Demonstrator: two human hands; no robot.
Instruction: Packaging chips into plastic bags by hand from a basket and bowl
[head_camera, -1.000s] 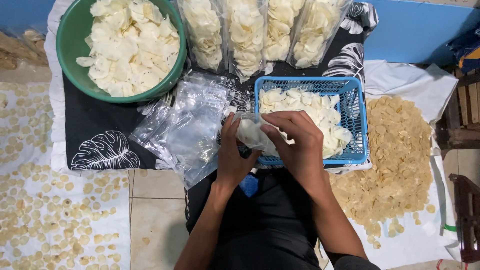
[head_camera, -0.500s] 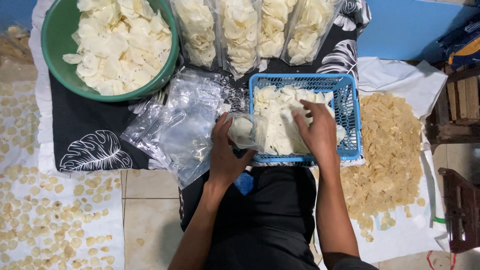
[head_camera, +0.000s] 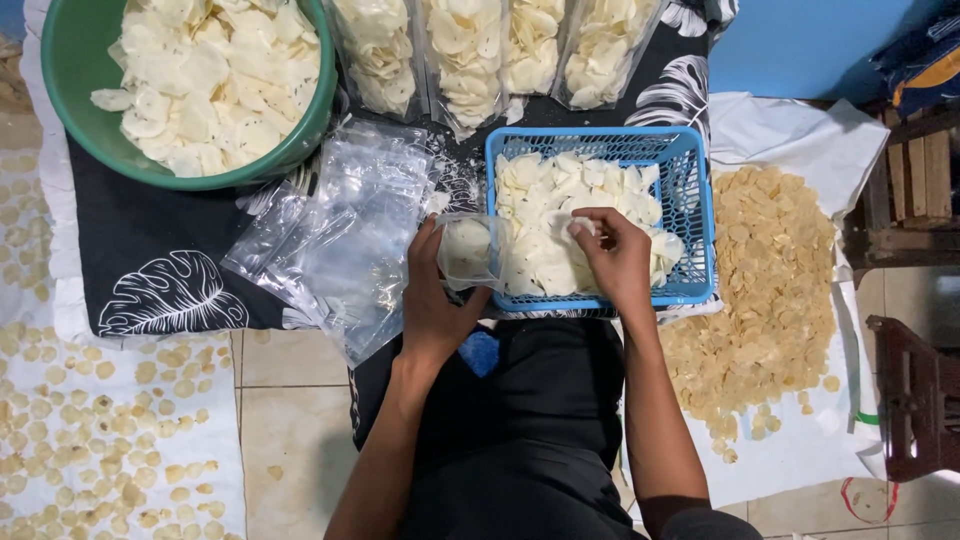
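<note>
My left hand (head_camera: 432, 300) holds a small clear plastic bag (head_camera: 468, 250) partly filled with pale white chips, at the left edge of a blue plastic basket (head_camera: 695, 200). My right hand (head_camera: 612, 258) rests inside the basket on the heap of white chips (head_camera: 545, 215), its fingers closed around a few of them. A loose pile of empty clear bags (head_camera: 345, 235) lies just left of my left hand on a black cloth with white leaf prints (head_camera: 160, 275).
A green bowl (head_camera: 75, 95) heaped with white chips stands at the back left. Several filled clear bags (head_camera: 470, 55) lie along the back. Yellowish chips (head_camera: 770, 270) dry on white cloth to the right, more on the left floor (head_camera: 70, 430). Dark wooden furniture (head_camera: 915, 330) stands at the right.
My right hand has left the bag's mouth and moved right into the basket, onto the chips. My left hand keeps holding the bag, now lying more on its side.
</note>
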